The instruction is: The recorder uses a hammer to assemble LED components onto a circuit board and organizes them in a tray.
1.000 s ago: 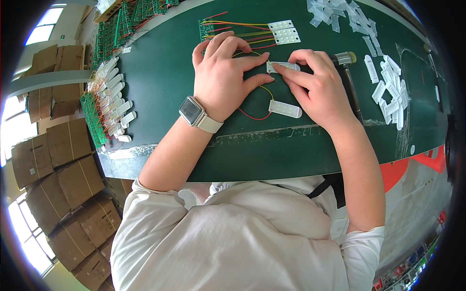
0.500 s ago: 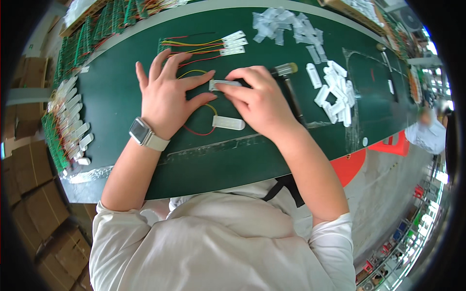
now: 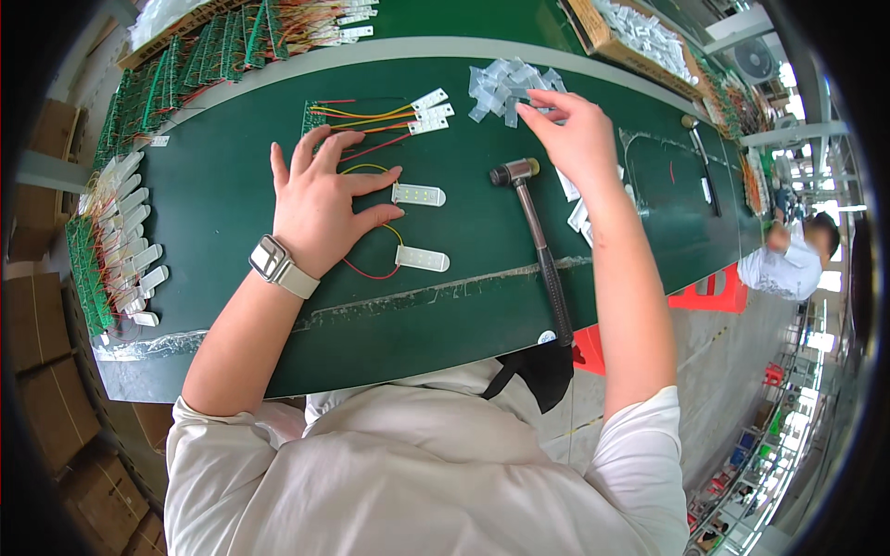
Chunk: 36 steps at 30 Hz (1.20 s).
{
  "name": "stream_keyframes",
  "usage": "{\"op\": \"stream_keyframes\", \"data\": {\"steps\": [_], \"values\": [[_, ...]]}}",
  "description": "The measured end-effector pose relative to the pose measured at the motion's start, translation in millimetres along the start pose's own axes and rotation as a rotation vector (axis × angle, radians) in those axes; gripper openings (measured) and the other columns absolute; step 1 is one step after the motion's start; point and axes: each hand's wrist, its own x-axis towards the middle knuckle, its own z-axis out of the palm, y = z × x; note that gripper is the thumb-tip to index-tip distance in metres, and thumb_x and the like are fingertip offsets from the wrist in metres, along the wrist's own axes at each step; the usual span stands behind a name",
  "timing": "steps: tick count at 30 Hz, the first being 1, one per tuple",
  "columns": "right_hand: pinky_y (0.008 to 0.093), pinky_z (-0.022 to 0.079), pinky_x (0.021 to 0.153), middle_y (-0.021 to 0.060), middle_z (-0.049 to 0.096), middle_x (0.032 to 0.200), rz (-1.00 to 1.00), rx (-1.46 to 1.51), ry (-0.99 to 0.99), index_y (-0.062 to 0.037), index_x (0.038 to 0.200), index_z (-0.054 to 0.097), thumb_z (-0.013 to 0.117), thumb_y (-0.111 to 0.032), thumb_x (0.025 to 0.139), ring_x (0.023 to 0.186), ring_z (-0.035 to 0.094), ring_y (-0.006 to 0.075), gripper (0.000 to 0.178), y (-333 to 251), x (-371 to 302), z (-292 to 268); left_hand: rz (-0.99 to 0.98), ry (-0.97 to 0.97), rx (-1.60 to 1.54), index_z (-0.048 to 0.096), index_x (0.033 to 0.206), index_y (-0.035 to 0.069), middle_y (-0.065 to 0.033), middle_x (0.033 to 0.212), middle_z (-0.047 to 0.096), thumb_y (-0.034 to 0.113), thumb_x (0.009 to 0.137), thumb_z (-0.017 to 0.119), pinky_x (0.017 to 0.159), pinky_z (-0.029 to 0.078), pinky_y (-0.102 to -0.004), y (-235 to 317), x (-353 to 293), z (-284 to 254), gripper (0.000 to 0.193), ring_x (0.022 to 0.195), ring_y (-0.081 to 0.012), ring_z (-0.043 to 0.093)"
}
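My left hand lies with its fingers spread over wires at the left of the work area. Its thumb and index tip are beside a white rounded housing with a small LED board in it. A second white housing, on red and yellow wires, lies just nearer. Beyond the hand, a green circuit board has wires running to several white LED boards. My right hand reaches to a heap of clear plastic pieces, thumb and index finger pinching one piece.
A hammer lies right of the housings, its handle toward the front edge. White housings are partly hidden under my right forearm. Wired housings line the left edge. Boxes of parts stand behind; a person sits far right.
My right hand has left the upper housing and moved right and away to the clear pieces. The LED board in that housing now shows. My left hand keeps its place; the view has shifted.
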Motion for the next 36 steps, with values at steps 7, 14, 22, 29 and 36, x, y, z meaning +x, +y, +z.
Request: {"op": "stream_keyframes", "data": {"steps": [7, 14, 22, 29, 36], "values": [[0.0406, 0.058, 0.078, 0.0085, 0.077, 0.077, 0.356, -0.254, -0.174, -0.0081, 0.079, 0.081, 0.078, -0.059, 0.081, 0.083, 0.075, 0.027, 0.051, -18, 44, 33, -0.02, 0.012, -0.012, 0.08, 0.117, 0.039, -0.0018, 0.147, 0.055, 0.051, 0.075, 0.085, 0.12, 0.014, -0.0732, -1, -3, 1, 0.044, 0.147, -0.0318, 0.037], [0.0358, 0.058, 0.082, 0.01, 0.078, 0.088, 0.387, -0.282, -0.289, -0.0079, 0.087, 0.081, 0.081, -0.053, 0.079, 0.087, 0.075, 0.0241, 0.046, -14, 47, 30, -0.039, -0.007, -0.038, 0.081, 0.116, 0.039, -0.0009, 0.149, 0.054, 0.049, 0.074, 0.087, 0.121, 0.01, -0.0723, 1, -2, 0, 0.044, 0.148, -0.032, 0.035], [0.037, 0.059, 0.08, 0.0054, 0.08, 0.096, 0.323, -0.299, -0.101, -0.0129, 0.096, 0.08, 0.079, -0.036, 0.079, 0.089, 0.076, 0.0244, 0.029, -11, 26, 38, -0.021, 0.024, -0.037, 0.081, 0.116, 0.038, -0.0016, 0.147, 0.055, 0.048, 0.075, 0.086, 0.119, 0.013, -0.076, -3, -5, 3, 0.042, 0.147, -0.0317, 0.036], [0.0339, 0.057, 0.078, 0.0058, 0.078, 0.095, -0.26, -0.109, 0.053, -0.0083, 0.096, 0.077, 0.08, -0.02, 0.086, 0.087, 0.074, 0.0235, 0.015, -1, 10, 26, 0.029, 0.085, -0.047, 0.08, 0.116, 0.038, -0.0011, 0.144, 0.056, 0.049, 0.076, 0.084, 0.118, 0.015, -0.0765, -5, 0, 8, 0.042, 0.145, -0.0303, 0.038], [0.0263, 0.055, 0.069, 0.0075, 0.076, 0.085, 0.125, 0.293, -0.21, -0.0026, 0.102, 0.074, 0.074, -0.012, 0.096, 0.072, 0.071, 0.012, 0.011, -59, -55, 14, -0.014, 0.045, -0.036, 0.08, 0.116, 0.041, 0.0009, 0.149, 0.053, 0.055, 0.075, 0.084, 0.119, 0.015, -0.0753, -8, -5, 11, 0.044, 0.148, -0.0311, 0.035]]}}
